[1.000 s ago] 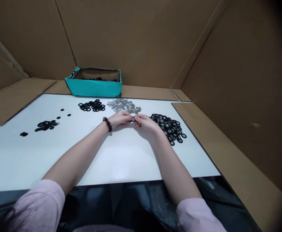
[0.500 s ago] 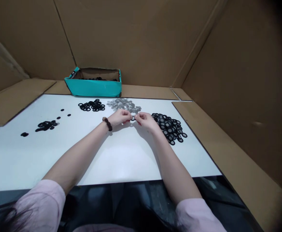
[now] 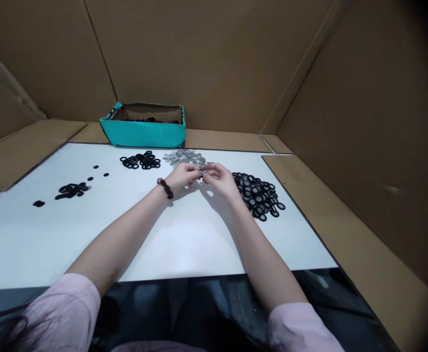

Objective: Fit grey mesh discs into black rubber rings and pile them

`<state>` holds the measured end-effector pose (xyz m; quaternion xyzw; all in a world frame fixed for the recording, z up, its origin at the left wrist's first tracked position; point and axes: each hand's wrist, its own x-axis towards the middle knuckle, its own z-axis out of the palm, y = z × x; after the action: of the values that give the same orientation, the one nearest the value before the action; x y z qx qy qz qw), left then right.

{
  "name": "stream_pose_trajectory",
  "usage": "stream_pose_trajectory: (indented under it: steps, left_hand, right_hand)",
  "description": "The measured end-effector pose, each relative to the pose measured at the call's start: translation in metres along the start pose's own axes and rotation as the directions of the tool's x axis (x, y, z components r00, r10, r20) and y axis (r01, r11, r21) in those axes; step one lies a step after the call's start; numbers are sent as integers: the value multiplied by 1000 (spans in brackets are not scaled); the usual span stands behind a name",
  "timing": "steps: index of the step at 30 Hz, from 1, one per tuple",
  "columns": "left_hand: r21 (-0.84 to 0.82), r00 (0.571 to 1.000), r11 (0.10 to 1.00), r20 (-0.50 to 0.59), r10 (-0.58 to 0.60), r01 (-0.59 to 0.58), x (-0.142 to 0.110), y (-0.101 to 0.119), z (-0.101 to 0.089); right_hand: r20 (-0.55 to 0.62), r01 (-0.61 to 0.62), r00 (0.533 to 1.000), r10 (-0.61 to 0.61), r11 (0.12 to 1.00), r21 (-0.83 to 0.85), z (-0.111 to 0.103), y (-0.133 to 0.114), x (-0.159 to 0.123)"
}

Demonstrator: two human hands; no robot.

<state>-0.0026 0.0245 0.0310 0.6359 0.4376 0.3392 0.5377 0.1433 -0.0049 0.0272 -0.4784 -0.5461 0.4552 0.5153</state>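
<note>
Three brown cardboard walls (image 3: 214, 54) stand far behind the fingers and off to their right side. Under both hands lies a big white board (image 3: 184, 234), and it spreads out on every side of the fingers.

Behind the fingers and a bit to the left, a teal box (image 3: 143, 132) sits at the far edge of the board, with dark bits inside it.

Just to the right of the right hand's fingers is a big pile of black rings with grey middles (image 3: 258, 193). It almost touches that hand. Right behind the fingers is a flat heap of grey discs (image 3: 183, 157). Behind them and to the left is a small bunch of black rings (image 3: 140, 160). Far to the left of the fingers lies another dark heap (image 3: 70, 189), with some loose black dots near it.

The left hand (image 3: 183, 174) and the right hand (image 3: 219, 179) meet just above the board, fingertip to fingertip. A dark bead bracelet (image 3: 165, 187) goes round the left wrist.

Between the fingertips is one tiny grey and dark piece (image 3: 202, 169). The thumb and first fingers of both hands are pressed together on it, pinching it from each side. It is too small to tell just what it is.
</note>
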Motion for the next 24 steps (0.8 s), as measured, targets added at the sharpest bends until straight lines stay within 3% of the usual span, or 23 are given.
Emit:
stream_pose_trajectory:
  steps: [9,15,20,24]
  left_hand:
    - [-10,993,997,-89,75,-76,-1,0,5]
    - [24,993,996,-82,90,-88,-3,4,7]
    - [55,999,998,43,17,-19,-5,2,11]
    - [8,999,1000,-29,24,-23,-2,-5,14]
  right_hand:
    - [-64,57,996,-57,998,0,-2,0,0]
    - [-85,112,990,-113,993,-26,6,4,-1]
    - [55,109,993,-102,982,-154,-4,6,2]
    - [142,26,990,-5,988,-149,-9,6,2]
